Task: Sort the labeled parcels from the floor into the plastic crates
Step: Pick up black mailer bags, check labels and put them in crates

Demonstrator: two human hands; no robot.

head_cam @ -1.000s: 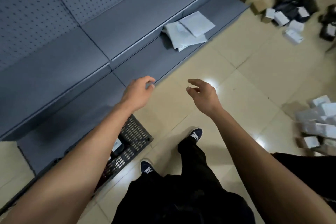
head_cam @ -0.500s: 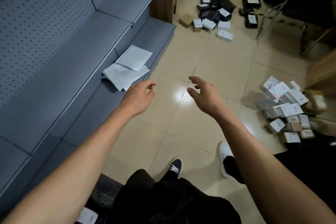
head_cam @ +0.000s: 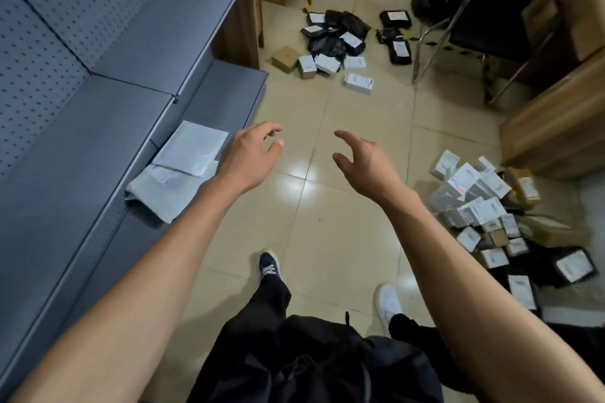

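Nearest, the left hand [head_cam: 248, 157] and the right hand [head_cam: 366, 160] are held out empty above the tiled floor [head_cam: 314, 239], fingers loosely curled and spread, nothing gripped. Left of the left hand, flat white mailers [head_cam: 178, 170] are stacked on the lowest grey shelf [head_cam: 216, 98], while right of the right hand a pile of labeled parcels [head_cam: 481, 206] lies on the floor. Farther off, beyond the shelf's end, a second cluster of black bags and small boxes [head_cam: 337, 46] is scattered on the floor.

A single wide-angle head camera looks forward and steeply down from standing height. Both hands [head_cam: 327, 157] sit close at centre, the floor [head_cam: 327, 108] lies farther below, and a shelf [head_cam: 98, 141] fills the left.
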